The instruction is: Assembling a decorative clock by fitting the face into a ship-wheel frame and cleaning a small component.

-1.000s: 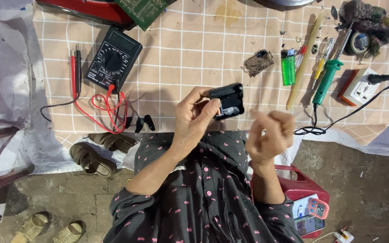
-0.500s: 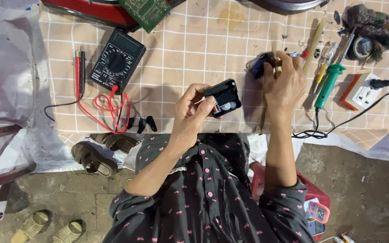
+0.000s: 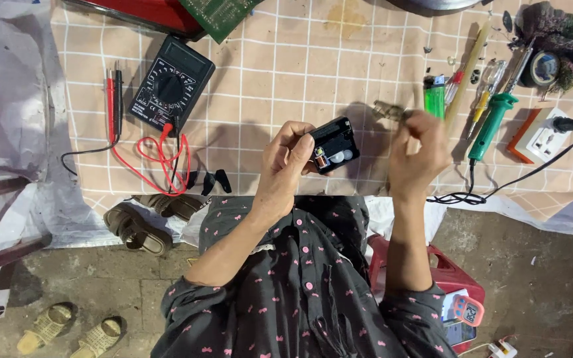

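- the left hand (image 3: 286,162) is closed around a small black box-shaped module (image 3: 335,144), thumb along the near face and fingers curled behind it; the module's open side faces up, showing pale round parts and a small metal cylinder.
- the module is held above the checked cloth (image 3: 300,73), near the front edge of the table, at the middle of the view.
- the right hand (image 3: 422,149) sits at 3 o'clock from the module, a little apart; its fingers are bunched together and pinch a small greyish piece (image 3: 387,110) that sticks out toward 10 o'clock. the hand is blurred, so what the piece is cannot be told.
- at 10 o'clock from the left hand lies a black multimeter (image 3: 171,84), with red and black probes (image 3: 113,96) just left of it and looped leads below.
- at 2 o'clock from the right hand lie a green lighter (image 3: 434,99) and a green-handled soldering iron (image 3: 492,126); farther right is a white and orange socket (image 3: 540,136) with a black plug.
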